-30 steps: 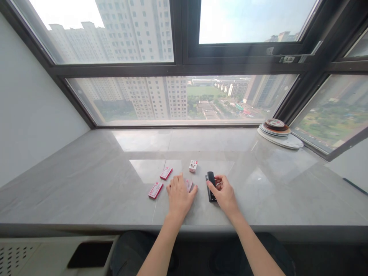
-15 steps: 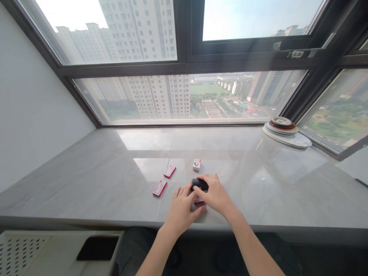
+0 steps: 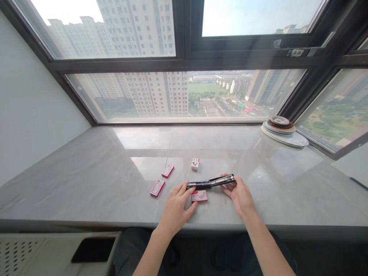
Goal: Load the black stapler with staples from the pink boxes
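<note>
A black stapler (image 3: 211, 183) lies opened out between my hands, its metal inner track facing up. My left hand (image 3: 180, 203) holds its left end, with the thumb apart from the fingers. At the other end, my right hand (image 3: 240, 193) grips the raised arm. Just below the stapler is a red and white box (image 3: 199, 196), partly covered by it and close to my left fingers. Two similar flat boxes, one nearer (image 3: 157, 188) and one farther (image 3: 168, 171), rest to the left. A small white box (image 3: 195, 164) stands behind the stapler.
A stack of plates (image 3: 283, 128) sits at the right rear of the grey stone ledge (image 3: 86, 184), by the window. White plastic furniture with a dark opening (image 3: 93, 250) stands below the ledge at left.
The stapler has swung from folded to open, with its inside showing. My right hand has moved right with one arm of it, uncovering the box beneath.
</note>
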Available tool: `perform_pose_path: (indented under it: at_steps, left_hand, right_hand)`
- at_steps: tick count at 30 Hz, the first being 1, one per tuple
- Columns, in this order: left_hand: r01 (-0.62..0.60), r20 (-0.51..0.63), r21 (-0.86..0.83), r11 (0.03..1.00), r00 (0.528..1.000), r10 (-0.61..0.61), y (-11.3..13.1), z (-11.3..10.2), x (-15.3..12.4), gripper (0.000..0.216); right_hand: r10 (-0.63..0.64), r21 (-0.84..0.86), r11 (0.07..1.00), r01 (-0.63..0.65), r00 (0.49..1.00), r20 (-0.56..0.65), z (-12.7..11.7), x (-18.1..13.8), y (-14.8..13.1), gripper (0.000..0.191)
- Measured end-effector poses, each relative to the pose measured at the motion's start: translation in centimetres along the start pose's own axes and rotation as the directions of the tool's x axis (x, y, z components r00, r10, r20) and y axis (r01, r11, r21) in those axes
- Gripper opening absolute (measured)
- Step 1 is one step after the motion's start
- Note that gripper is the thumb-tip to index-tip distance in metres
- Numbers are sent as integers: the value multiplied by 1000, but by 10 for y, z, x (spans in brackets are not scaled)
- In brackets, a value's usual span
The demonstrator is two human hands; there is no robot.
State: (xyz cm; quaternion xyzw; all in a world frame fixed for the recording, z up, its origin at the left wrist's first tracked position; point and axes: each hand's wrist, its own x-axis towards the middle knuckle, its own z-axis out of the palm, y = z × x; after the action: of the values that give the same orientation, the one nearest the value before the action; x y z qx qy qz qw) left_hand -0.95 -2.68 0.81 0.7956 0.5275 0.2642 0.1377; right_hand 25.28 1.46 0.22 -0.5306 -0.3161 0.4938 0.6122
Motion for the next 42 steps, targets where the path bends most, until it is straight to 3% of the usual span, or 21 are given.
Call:
perform_pose_path:
  at_steps: [4,6,8,11,14,18,23,25,28,31,38,42]
  left_hand:
    - [48,-8,-59,997,999,-48,0,-1,0,38]
    - [68,-9,-90,994,998,-69,0,-1,0,32]
    - [77,-10,-124,989,997,-79,-1,0,0,32]
    - [82,-20,-165,983,996,-86,-4,2,0,33]
    - [92,-11,-195,976,995,-96,-8,2,1,32]
    - [88,50,-226,970,996,-78,-12,-4,1,27]
    - [57,47,-197,979,998,-49,-7,-9,-1,29]
    - [49,27,-174,984,999,-45,-5,-7,-3,32]
    - [42,4,-139,989,999,-42,-6,-3,-4,35]
    - [30,-2,-115,993,1000,-31,-8,0,-4,37]
    - [21,14,-109,994,1000,-20,-6,-3,-3,39]
    - [35,25,-134,990,999,-32,-7,-4,-2,37]
  right_hand:
    - [218,-177,963,-203,973,70,-26,-12,4,47]
    - [318,-337,908,-248,932,171,-18,-21,5,49]
    - [370,-455,865,-210,880,297,0,-30,7,49]
    - [337,-499,862,-87,833,438,27,-37,12,47]
    - [287,-513,858,-21,847,446,39,-36,19,43]
    - [274,-598,801,15,879,390,28,-31,19,40]
    - [166,-725,681,103,943,290,10,-35,-3,33]
    - [81,-768,619,167,959,273,14,-41,-14,31]
    - [-15,-761,576,299,934,356,35,-47,-23,34]
    - [-13,-710,608,355,899,438,59,-45,-16,35]
    - [74,-545,825,148,928,365,83,-35,14,34]
    - [0,-531,819,220,924,383,91,-35,13,26]
